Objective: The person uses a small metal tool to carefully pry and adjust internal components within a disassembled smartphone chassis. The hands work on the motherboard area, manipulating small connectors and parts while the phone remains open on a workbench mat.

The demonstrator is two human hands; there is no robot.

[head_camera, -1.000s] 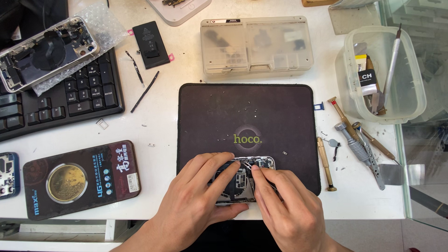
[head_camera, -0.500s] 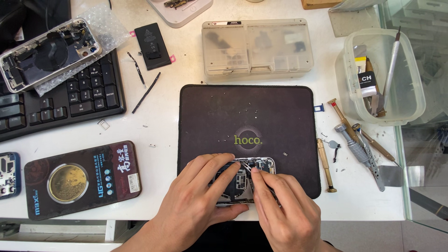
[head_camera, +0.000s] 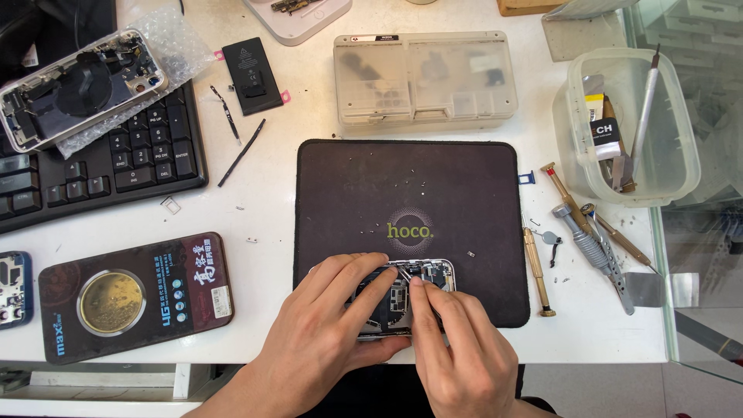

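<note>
A: Opened phone (head_camera: 402,298), back off and innards showing, lies on the near edge of the dark work mat (head_camera: 402,193), just below the mat's printed emblem. Any change from a second ago?

B: Barely. Phone sits in the same spot on the mat. Left hand (head_camera: 325,325) has kept its fingers draped over the phone's left side, pinning it down, not clenched. Right hand (head_camera: 464,348) has nudged a little toward the phone's upper middle, fingertips pinched together (around a tiny part or tool tip? too small to tell).

A: So what does that say about the work?

B: My read: fine work inside the phone continues in one place, no part lifted clear yet. Tiny screws (head_camera: 422,186) lie scattered on the mat beyond the emblem, untouched.

A: Other stuff?

B: Screwdrivers (head_camera: 588,240) just right of the mat, clear parts box (head_camera: 424,77) beyond its far edge, keyboard (head_camera: 101,170) well left of it, flat dark package (head_camera: 135,294) left of the mat near the left hand. None moved.
</note>
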